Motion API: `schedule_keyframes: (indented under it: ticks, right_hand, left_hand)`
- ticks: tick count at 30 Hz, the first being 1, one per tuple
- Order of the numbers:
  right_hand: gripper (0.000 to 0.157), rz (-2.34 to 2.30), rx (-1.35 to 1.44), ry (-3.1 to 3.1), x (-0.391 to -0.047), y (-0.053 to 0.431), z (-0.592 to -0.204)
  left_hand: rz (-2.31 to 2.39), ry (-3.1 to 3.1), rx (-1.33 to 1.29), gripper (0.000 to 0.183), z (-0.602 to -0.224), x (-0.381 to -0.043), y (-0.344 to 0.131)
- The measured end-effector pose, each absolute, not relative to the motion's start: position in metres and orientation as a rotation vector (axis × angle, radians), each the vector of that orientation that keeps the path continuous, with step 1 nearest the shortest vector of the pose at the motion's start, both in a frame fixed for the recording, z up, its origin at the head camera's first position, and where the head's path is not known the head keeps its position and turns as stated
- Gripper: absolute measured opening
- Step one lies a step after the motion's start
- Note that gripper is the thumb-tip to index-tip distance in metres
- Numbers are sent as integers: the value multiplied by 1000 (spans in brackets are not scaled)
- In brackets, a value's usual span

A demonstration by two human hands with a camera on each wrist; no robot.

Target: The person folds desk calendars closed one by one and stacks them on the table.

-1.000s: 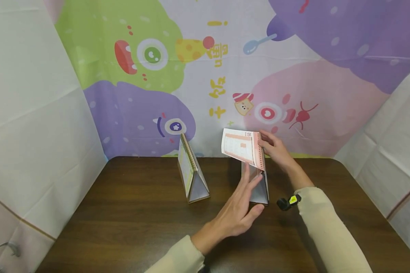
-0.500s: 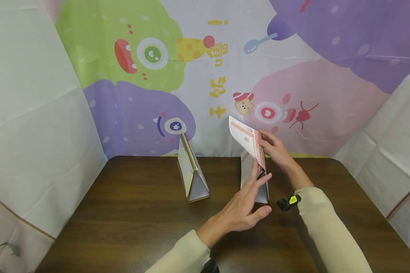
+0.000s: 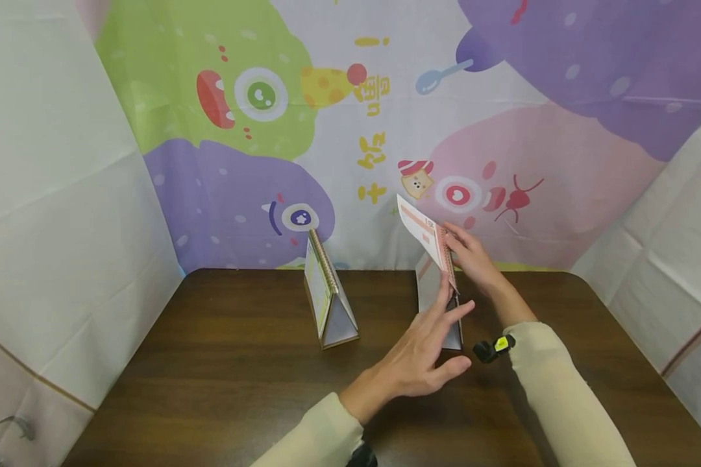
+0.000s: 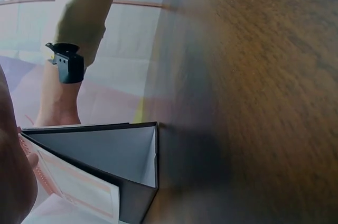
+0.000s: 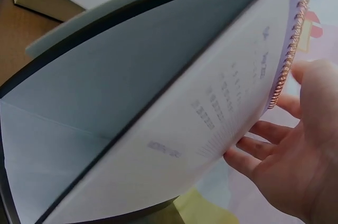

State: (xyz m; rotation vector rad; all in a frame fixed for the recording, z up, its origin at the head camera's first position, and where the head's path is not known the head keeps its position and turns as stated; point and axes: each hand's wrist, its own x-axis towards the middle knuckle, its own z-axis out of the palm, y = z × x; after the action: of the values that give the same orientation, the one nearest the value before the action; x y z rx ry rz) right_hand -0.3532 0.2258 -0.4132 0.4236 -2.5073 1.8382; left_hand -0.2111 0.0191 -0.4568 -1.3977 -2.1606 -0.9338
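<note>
A pink desk calendar [image 3: 429, 292] with a spiral-bound top stands right of the middle of the table. One page [image 3: 423, 232] is raised from its left face. My left hand [image 3: 411, 353] has its fingers extended, the longest touching the lower edge of that page. My right hand [image 3: 473, 259] holds the calendar's top at the spiral. In the right wrist view, the fingers of the right hand [image 5: 296, 150] lie against the printed back face, with the thumb near the spiral [image 5: 289, 49]. The left hand [image 4: 13, 166] is cropped in the left wrist view.
A second desk calendar [image 3: 330, 292], with green-edged pages, stands to the left on the dark wooden table [image 3: 228, 376]. Behind the table hangs a cartoon-printed cloth [image 3: 350, 130]. White cloth walls [image 3: 52, 194] rise at both sides.
The raised page has swung upward and to the right, standing steeper against the spiral. My left hand has moved a little right with it. The right hand has stayed nearly in place.
</note>
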Motion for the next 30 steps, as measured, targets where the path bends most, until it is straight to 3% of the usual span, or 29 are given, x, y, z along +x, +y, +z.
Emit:
schedule_keyframes:
  ticks: [30]
  right_hand:
    - [79, 2074, 570, -2372, -345, 236, -389]
  left_hand:
    - [-790, -2345, -1394, 62, -443, -213, 17]
